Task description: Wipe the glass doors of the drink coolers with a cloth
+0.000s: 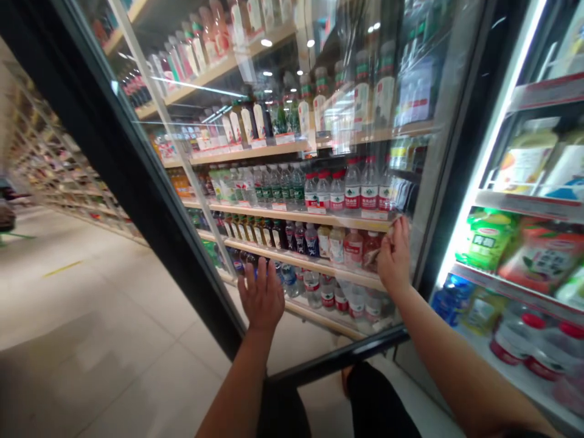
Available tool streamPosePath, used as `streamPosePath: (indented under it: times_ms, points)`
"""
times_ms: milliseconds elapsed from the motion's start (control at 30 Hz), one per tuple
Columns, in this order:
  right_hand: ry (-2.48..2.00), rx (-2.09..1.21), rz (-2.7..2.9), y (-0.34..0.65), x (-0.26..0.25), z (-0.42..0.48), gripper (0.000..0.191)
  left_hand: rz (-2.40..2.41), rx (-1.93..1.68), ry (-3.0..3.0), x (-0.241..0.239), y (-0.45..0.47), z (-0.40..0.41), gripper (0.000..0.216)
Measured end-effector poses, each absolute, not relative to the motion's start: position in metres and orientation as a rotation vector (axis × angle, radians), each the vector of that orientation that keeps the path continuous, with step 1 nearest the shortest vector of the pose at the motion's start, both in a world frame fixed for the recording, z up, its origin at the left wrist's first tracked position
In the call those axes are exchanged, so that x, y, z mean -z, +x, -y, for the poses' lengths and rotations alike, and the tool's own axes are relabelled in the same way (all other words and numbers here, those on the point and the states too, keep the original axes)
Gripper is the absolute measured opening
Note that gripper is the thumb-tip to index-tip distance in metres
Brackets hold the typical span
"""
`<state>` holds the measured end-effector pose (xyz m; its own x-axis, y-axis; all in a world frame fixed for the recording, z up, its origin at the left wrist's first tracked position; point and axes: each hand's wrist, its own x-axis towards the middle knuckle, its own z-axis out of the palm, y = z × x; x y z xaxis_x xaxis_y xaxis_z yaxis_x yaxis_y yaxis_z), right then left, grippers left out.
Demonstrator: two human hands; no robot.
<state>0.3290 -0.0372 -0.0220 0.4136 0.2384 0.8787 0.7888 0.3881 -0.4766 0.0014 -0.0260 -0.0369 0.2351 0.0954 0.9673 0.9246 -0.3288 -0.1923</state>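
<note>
A glass cooler door (292, 340) with a black frame stands swung out in front of me. My left hand (262, 292) is at the lower left of the pane, palm towards the glass, fingers stretched and apart, holding nothing. Further right and a bit higher, my right hand (395, 255) is at the glass with its fingers bent together. A small pale edge shows by its fingertips, but I cannot make out what it is. Through the pane I see shelves of drinks, including red-capped water bottles (352, 185) and dark-labelled bottles (311, 239).
At right is the lit cooler interior, with a green bag (488, 237), a red bag (542, 252) and large red-capped bottles (520, 337) on shelves. Blurred store shelving (77, 182) runs along the left over a pale tiled floor (114, 347). My legs are below the door.
</note>
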Motion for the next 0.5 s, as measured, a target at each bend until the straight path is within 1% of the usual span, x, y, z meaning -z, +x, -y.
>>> streamPosePath:
  times_ms: [100, 167, 233, 400, 500]
  points:
    - [-1.17, 0.449, 1.11, 0.337, 0.047, 0.038, 0.056, 0.976, 1.196, -1.637, 0.039, 0.002, 0.025, 0.061]
    - [-1.173, 0.453, 1.086, 0.344, 0.05, 0.036, 0.057, 0.984, 1.201, -1.646, 0.041, 0.001, 0.024, 0.06]
    - [-1.174, 0.472, 1.051, 0.354, 0.036, 0.031, 0.057, 1.0, 1.221, -1.676, 0.044, 0.001, 0.022, 0.058]
    - [-1.153, 0.54, 1.017, 0.362, -0.024, 0.021, 0.057, 1.031, 1.26, -1.719, 0.049, 0.001, 0.019, 0.053]
    - [-1.117, 0.585, 1.116, 0.346, -0.035, 0.024, 0.056, 1.028, 1.256, -1.701, 0.047, 0.002, 0.021, 0.052]
